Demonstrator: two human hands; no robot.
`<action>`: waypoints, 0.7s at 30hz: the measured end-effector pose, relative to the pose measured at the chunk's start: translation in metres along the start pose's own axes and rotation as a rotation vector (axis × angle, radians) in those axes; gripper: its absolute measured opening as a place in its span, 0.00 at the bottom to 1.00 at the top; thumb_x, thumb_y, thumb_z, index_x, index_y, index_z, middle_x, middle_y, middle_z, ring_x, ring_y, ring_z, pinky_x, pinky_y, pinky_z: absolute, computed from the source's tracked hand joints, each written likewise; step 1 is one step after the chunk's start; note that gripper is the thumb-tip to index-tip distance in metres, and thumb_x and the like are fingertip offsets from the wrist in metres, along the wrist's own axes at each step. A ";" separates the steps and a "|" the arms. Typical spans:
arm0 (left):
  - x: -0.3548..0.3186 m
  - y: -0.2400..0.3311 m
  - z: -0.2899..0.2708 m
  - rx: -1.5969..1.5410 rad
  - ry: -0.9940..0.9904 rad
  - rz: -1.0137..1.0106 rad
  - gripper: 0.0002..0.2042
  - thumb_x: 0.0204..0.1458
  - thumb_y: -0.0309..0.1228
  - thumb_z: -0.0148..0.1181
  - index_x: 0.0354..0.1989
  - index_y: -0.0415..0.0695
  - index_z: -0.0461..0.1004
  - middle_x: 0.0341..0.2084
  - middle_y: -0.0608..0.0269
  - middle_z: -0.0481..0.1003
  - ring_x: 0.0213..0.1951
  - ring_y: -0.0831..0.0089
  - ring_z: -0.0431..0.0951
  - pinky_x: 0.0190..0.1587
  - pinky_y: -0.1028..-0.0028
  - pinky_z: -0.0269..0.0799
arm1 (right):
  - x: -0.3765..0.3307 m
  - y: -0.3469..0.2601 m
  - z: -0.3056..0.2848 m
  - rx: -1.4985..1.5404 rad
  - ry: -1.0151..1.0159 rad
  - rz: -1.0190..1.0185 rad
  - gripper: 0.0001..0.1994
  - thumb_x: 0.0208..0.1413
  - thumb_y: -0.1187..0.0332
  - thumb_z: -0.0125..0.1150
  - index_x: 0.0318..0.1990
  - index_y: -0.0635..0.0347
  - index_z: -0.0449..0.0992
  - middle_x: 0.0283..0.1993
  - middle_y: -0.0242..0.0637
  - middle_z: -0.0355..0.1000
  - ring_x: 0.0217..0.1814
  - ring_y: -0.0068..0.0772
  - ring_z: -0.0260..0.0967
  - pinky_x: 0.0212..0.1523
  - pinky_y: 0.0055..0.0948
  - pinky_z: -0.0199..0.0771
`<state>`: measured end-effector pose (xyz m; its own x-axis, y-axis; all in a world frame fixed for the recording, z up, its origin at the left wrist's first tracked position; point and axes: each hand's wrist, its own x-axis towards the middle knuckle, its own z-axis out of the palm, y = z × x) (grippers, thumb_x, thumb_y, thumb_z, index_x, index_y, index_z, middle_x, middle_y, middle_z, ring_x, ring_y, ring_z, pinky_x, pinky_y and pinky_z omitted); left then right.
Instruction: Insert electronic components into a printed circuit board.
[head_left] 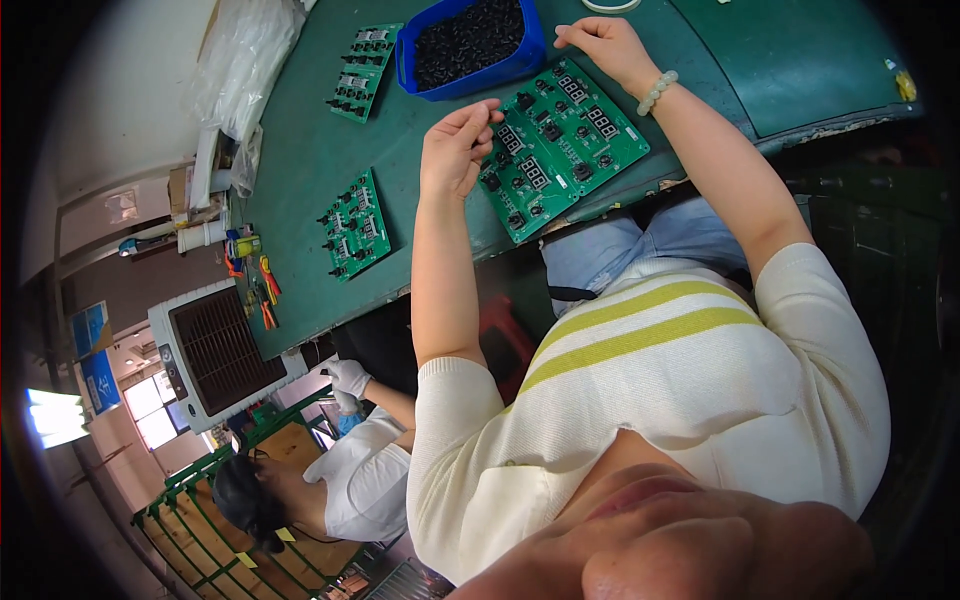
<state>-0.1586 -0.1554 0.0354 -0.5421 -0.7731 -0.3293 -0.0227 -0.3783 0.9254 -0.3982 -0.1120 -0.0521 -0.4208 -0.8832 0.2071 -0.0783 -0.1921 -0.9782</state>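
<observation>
A green circuit board panel [545,140] with black buttons and several digit displays lies on the table before me. At its upper left corner is my left hand [460,148], fingers curled and thumb against the index finger; whatever they may pinch is too small to make out. My right hand [610,52] hovers beyond the panel's far right edge, thumb and index finger closed together, and I cannot see what lies between them. Between the two hands, farther back, stands a blue bin [470,93] full of small black parts [470,42].
Two more populated circuit boards, a nearer one [356,226] and a farther one [362,72], lie left on the green table [410,150]. Pliers [268,285] sit at its left edge, near an air cooler [222,350]. Another person [360,485] with a gloved hand works at lower left.
</observation>
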 end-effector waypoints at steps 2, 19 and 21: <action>-0.003 -0.001 0.006 0.133 0.042 0.038 0.06 0.50 0.26 0.59 0.31 0.35 0.74 0.24 0.64 0.73 0.20 0.85 0.62 0.19 0.87 0.55 | 0.000 0.000 -0.001 -0.003 -0.003 -0.008 0.13 0.54 0.59 0.57 0.30 0.60 0.79 0.31 0.27 0.75 0.38 0.15 0.67 0.45 0.19 0.63; 0.006 -0.011 0.022 1.059 0.211 0.217 0.11 0.32 0.30 0.72 0.21 0.38 0.76 0.11 0.68 0.69 0.14 0.83 0.65 0.18 0.80 0.59 | 0.001 0.001 0.001 0.004 -0.028 -0.032 0.13 0.54 0.59 0.57 0.31 0.61 0.79 0.31 0.28 0.75 0.37 0.15 0.68 0.44 0.19 0.64; 0.005 -0.012 0.019 1.076 0.230 0.215 0.11 0.32 0.31 0.72 0.21 0.37 0.77 0.11 0.68 0.70 0.14 0.83 0.65 0.18 0.79 0.60 | 0.001 -0.001 0.002 -0.018 -0.019 -0.029 0.13 0.54 0.59 0.57 0.30 0.61 0.79 0.31 0.28 0.75 0.36 0.15 0.67 0.43 0.19 0.64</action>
<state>-0.1772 -0.1454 0.0264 -0.4563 -0.8873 -0.0671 -0.7220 0.3251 0.6108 -0.3968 -0.1132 -0.0513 -0.4011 -0.8852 0.2355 -0.1067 -0.2101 -0.9718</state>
